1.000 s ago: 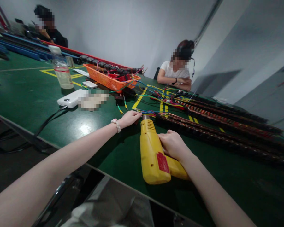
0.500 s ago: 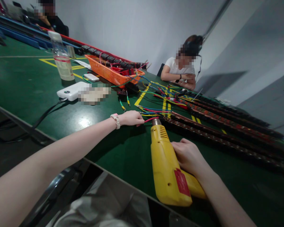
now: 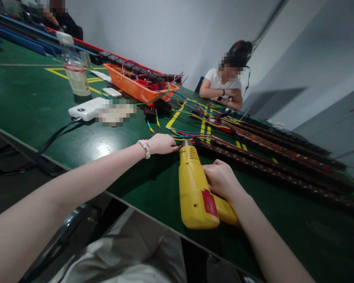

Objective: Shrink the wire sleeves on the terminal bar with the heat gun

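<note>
My right hand [image 3: 222,179] is closed around the handle of a yellow heat gun [image 3: 194,184]. Its metal nozzle [image 3: 186,143] points away from me, close beside the fingertips of my left hand [image 3: 163,144]. Those fingers pinch a red wire [image 3: 179,147], which runs behind the nozzle, so most of it is hidden. Behind the nozzle, a bundle of blue, red and yellow wires [image 3: 191,133] leads right into a long dark strip with copper-coloured conductors [image 3: 247,163].
An orange basket [image 3: 126,86] of red and black parts stands beyond my left hand. Left of it are a bottle [image 3: 76,76] and a white power bank [image 3: 88,109] with a black cable. More wired strips [image 3: 283,151] lie at right. A person [image 3: 221,84] sits across the green table [image 3: 129,179].
The heat gun has shifted left and slightly away from me, bringing its nozzle closer to my left fingertips and covering more of the red wire. My left hand stays nearly in place.
</note>
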The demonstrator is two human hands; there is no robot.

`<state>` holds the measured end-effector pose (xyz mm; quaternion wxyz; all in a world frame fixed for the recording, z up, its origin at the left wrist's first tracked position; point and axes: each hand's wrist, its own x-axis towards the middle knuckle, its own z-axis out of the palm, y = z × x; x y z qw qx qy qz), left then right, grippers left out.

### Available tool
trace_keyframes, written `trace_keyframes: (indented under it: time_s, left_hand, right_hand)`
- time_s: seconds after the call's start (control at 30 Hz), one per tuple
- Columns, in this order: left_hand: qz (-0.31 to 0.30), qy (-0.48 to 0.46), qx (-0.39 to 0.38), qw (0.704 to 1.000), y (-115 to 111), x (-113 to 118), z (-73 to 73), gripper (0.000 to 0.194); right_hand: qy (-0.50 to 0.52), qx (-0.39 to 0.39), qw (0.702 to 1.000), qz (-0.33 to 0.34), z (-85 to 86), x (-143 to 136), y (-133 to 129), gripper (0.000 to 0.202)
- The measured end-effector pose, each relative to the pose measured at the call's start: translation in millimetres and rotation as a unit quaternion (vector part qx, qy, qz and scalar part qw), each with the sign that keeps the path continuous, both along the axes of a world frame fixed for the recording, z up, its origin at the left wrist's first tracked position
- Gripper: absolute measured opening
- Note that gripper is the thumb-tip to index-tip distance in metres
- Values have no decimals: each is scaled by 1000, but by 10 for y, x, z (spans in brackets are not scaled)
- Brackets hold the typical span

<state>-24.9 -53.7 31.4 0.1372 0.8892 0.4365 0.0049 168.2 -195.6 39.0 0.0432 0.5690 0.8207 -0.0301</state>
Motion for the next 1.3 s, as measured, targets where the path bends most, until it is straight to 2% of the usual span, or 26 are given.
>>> trace_keyframes:
  time_s: [0.13, 0.27, 0.47, 0.53, 0.73, 0.97, 1.13, 1.3]
  left_hand:
    - [8, 21, 5, 1000, -27, 19, 29, 50]
    - [58, 18, -14, 998, 13, -32, 57, 47]
    - [139, 9, 40, 989, 78, -110, 8, 69]
    - [147, -2, 48, 988, 80, -118, -7, 72]
    - [120, -50, 30, 991, 64, -110, -38, 51]
    - [42, -118, 85, 988, 115, -79, -141, 33]
    - [4, -139, 119, 983, 127, -76, -180, 29]
    - [-2, -155, 108, 982, 150, -61, -209, 25]
  right_hand:
    - [-1, -3, 1000, -2, -17, -15, 52, 19]
    - [2, -10, 1000, -2, -33, -7, 62, 19]
    - [4, -25, 1000, -1, -9, -10, 71, 16]
    - [5, -24, 1000, -1, 7, -17, 62, 16]
    - [1, -14, 1000, -2, 23, -26, 40, 17]
    - [-3, -3, 1000, -2, -11, -5, 46, 17]
    - [-7, 10, 1000, -2, -1, -26, 40, 17]
    - [7, 29, 999, 13, 0, -128, 127, 18]
